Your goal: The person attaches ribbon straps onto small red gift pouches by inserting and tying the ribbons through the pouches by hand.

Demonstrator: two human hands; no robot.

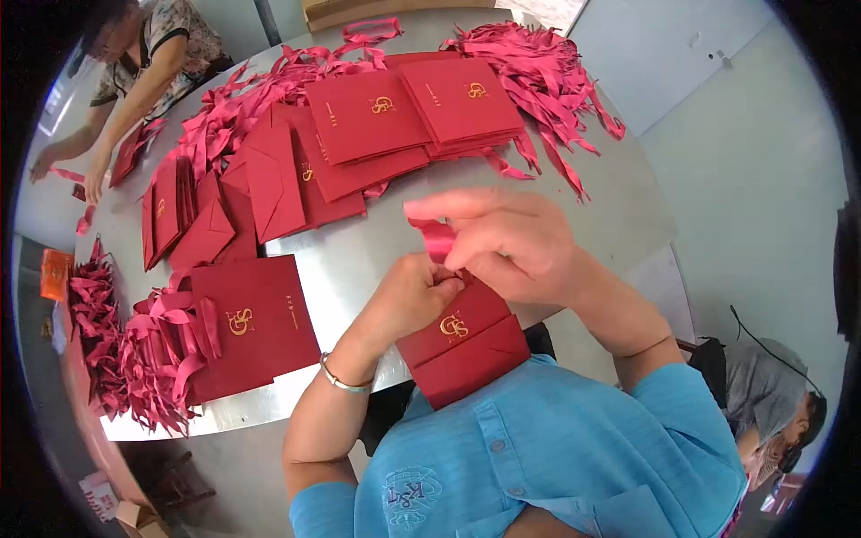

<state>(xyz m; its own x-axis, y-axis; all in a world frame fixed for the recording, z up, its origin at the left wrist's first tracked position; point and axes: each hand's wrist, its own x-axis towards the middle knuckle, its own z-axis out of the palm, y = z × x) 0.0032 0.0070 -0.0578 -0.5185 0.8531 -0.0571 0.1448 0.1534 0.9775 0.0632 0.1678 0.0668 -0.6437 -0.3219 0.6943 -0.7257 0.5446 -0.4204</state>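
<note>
A red paper bag with a gold monogram is held close against my blue shirt, its folded bottom toward me. At the bag's upper edge my left hand is closed, thumb and fingers pinching there. A pink-red ribbon rises from that edge into my right hand, whose thumb and bent finger grip it while the index finger stretches out to the left. The ribbon's lower end and the bag's edge are partly hidden behind my fingers.
Stacks of flat red bags lie on the metal table, with ribbon heaps behind. Finished-looking bags with ribbons lie at left. A co-worker handles ribbon at upper left; another person is at right.
</note>
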